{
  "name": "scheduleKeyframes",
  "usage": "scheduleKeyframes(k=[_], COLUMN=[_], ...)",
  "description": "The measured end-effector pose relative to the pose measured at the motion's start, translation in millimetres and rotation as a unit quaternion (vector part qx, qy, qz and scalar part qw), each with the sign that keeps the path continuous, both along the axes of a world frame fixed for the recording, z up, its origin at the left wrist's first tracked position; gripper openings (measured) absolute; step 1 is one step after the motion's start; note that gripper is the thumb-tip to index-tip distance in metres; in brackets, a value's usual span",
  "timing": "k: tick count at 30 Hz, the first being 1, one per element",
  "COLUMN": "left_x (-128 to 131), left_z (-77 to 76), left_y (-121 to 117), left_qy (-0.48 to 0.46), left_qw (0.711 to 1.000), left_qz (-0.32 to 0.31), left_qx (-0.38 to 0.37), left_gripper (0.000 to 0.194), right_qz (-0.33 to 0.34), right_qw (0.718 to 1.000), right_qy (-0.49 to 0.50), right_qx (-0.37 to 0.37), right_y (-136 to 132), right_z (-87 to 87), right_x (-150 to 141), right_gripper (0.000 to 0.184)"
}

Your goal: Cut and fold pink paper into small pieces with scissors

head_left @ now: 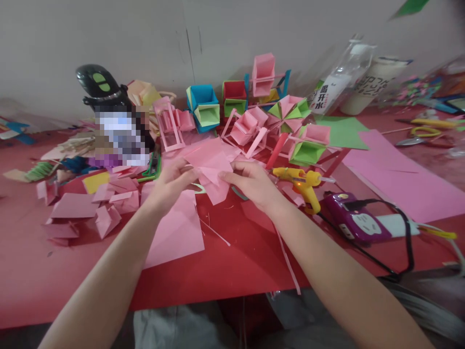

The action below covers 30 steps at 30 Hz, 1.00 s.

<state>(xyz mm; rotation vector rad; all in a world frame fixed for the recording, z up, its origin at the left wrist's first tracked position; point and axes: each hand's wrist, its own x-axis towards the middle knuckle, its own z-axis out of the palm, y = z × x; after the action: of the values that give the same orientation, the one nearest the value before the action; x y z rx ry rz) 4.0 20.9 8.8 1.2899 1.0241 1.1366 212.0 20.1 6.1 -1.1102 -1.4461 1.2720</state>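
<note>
A folded piece of pink paper [210, 167] is held up over the table between my two hands. My left hand [173, 180] is closed on its left side, with some fingertips hidden behind it. My right hand [250, 183] pinches the right edge between thumb and fingers. Pale green loops [240, 193], perhaps scissor handles, show partly beneath the paper and hands. Below my left hand lies a flat pink sheet [178, 232]. A yellow glue gun [303, 184] rests just right of my right hand.
Folded pink pieces [109, 220] lie at the left. Behind my hands stand paper-box wheel models [205, 109]. A purple power strip [358, 218] with black cables sits at the right, near pink sheets [403, 174]. A plastic bottle [337, 77] and a cup [374, 87] lean by the wall.
</note>
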Motion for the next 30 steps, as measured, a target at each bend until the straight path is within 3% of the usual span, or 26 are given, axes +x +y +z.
scheduleKeyframes(k=[4, 12, 21, 24, 26, 30], left_x=[9.6, 9.3, 14.6, 13.8, 14.2, 19.1], left_z=[2.0, 0.0, -0.7, -3.1, -4.3, -3.7], left_y=[-6.7, -6.5, -9.2, -8.1, -7.6, -8.6], left_qy=[0.046, -0.011, -0.028, -0.016, 0.002, 0.036], left_qw=[0.999, 0.999, 0.999, 0.998, 0.998, 0.996], left_qz=[0.010, 0.009, 0.019, 0.040, 0.063, 0.081], left_qx=[0.003, -0.047, -0.034, -0.035, -0.025, -0.019], left_gripper=[0.023, 0.019, 0.022, 0.020, 0.018, 0.015], right_qz=[0.011, 0.025, 0.007, -0.046, -0.066, -0.073], right_qw=[0.999, 0.998, 0.999, 0.997, 0.984, 0.928], right_qy=[0.026, 0.047, 0.053, -0.014, -0.076, -0.203], right_qx=[-0.021, -0.033, -0.006, 0.064, 0.148, 0.305], right_y=[-1.2, -2.3, 2.8, -0.7, -3.8, -5.1], right_z=[2.3, 6.7, -3.1, -5.0, -6.5, -11.4], right_x=[-1.0, -1.2, -2.3, -2.2, -1.8, -1.4], right_gripper=[0.029, 0.013, 0.043, 0.075, 0.080, 0.037])
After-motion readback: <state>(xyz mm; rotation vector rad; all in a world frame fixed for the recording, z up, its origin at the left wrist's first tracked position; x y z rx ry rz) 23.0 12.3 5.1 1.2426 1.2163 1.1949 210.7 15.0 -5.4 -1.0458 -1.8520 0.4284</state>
